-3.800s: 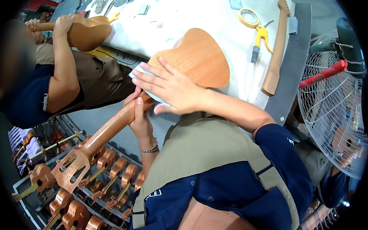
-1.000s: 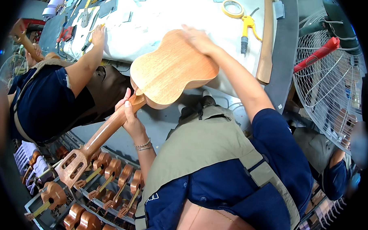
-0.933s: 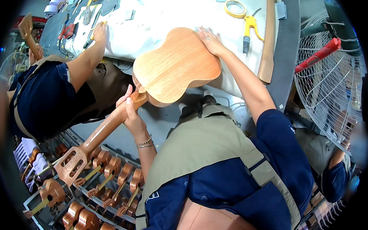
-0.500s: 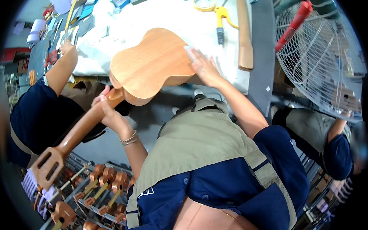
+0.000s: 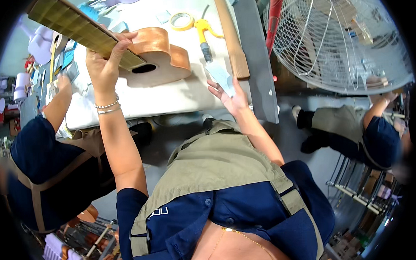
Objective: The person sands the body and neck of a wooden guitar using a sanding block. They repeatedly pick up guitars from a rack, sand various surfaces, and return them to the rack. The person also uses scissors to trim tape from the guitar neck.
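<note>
A small wooden ukulele (image 5: 175, 72) is tipped on its side over the white-covered bench, with part of its sound hole and its fretted neck showing. My left hand (image 5: 104, 65) wraps round the neck close to the body, and the neck points up to the far left. Over the bench's near right part, my right hand (image 5: 233, 101) is palm up. A thin pale blue sheet (image 5: 221, 77) is held in it, its exact material unclear. Beyond that sheet lies a yellow air blow gun (image 5: 203, 33) with a dark nozzle.
A roll of yellow tape (image 5: 181, 21) and a loose wooden neck (image 5: 232, 42) lie on the bench (image 5: 147, 102). A wire-caged fan (image 5: 338, 43) stands at the right. Co-workers are at left (image 5: 49, 167) and right (image 5: 354, 125). Racks stand behind.
The ukulele has turned from back-side up to its side, and its neck swung from lower left to upper left. My right hand has left its body and turned palm up with the sheet.
</note>
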A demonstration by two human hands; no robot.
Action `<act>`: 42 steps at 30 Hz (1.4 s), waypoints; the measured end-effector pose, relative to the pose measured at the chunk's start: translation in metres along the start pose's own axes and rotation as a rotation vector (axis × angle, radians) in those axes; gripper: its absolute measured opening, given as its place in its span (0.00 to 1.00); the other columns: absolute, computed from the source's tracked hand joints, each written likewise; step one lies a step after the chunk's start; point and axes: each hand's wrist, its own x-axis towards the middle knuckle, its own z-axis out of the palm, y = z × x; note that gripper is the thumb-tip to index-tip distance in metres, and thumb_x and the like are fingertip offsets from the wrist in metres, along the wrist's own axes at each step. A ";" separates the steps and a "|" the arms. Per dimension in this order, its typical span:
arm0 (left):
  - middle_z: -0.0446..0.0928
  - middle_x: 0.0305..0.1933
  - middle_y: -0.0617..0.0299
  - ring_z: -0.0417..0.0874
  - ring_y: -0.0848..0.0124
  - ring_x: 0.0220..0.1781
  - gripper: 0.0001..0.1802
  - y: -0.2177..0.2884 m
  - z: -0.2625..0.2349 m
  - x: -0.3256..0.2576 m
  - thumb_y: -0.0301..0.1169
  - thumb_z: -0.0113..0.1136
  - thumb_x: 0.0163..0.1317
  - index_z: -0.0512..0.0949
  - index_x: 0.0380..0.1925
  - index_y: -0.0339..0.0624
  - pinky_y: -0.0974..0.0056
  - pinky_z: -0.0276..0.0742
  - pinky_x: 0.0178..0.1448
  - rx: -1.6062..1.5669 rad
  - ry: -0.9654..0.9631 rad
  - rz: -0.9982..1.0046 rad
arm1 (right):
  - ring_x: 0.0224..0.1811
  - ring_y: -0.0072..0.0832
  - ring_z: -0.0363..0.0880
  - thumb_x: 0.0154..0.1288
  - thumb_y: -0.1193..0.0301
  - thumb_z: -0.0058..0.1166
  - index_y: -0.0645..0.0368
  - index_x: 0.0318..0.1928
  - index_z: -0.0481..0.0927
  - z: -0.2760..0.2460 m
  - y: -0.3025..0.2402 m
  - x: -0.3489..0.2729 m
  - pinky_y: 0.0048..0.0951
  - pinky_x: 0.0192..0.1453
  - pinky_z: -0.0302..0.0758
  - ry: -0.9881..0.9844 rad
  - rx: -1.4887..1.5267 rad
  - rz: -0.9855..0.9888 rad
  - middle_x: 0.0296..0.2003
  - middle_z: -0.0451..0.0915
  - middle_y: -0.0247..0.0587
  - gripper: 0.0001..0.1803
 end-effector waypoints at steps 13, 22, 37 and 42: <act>0.74 0.28 0.44 0.77 0.50 0.29 0.14 0.113 0.011 -0.110 0.33 0.57 0.58 0.70 0.38 0.34 0.55 0.71 0.32 0.912 0.158 -0.594 | 0.51 0.36 0.72 0.68 0.65 0.43 0.65 0.64 0.54 0.063 0.015 0.021 0.38 0.53 0.71 0.074 -0.551 -0.209 0.55 0.66 0.46 0.29; 0.76 0.22 0.51 0.78 0.53 0.25 0.16 0.039 0.058 -0.189 0.37 0.56 0.56 0.66 0.34 0.37 0.52 0.73 0.30 0.924 -0.250 -0.726 | 0.41 0.38 0.70 0.61 0.38 0.37 0.54 0.59 0.59 0.136 0.047 0.053 0.37 0.50 0.70 0.265 0.099 0.295 0.35 0.67 0.43 0.38; 0.72 0.48 0.54 0.72 0.57 0.49 0.34 0.089 -0.001 -0.185 0.31 0.66 0.38 0.70 0.52 0.41 0.55 0.64 0.55 1.358 0.138 -0.497 | 0.14 0.26 0.61 0.68 0.57 0.33 0.49 0.27 0.58 0.157 0.024 0.140 0.32 0.25 0.67 0.269 0.400 0.310 0.16 0.63 0.32 0.14; 0.74 0.47 0.58 0.72 0.58 0.49 0.38 0.073 -0.024 -0.154 0.33 0.71 0.33 0.71 0.51 0.44 0.57 0.65 0.53 1.227 0.040 -0.543 | 0.44 0.36 0.78 0.71 0.55 0.35 0.61 0.56 0.64 0.112 0.027 0.160 0.35 0.47 0.76 0.408 -0.123 0.183 0.46 0.75 0.46 0.25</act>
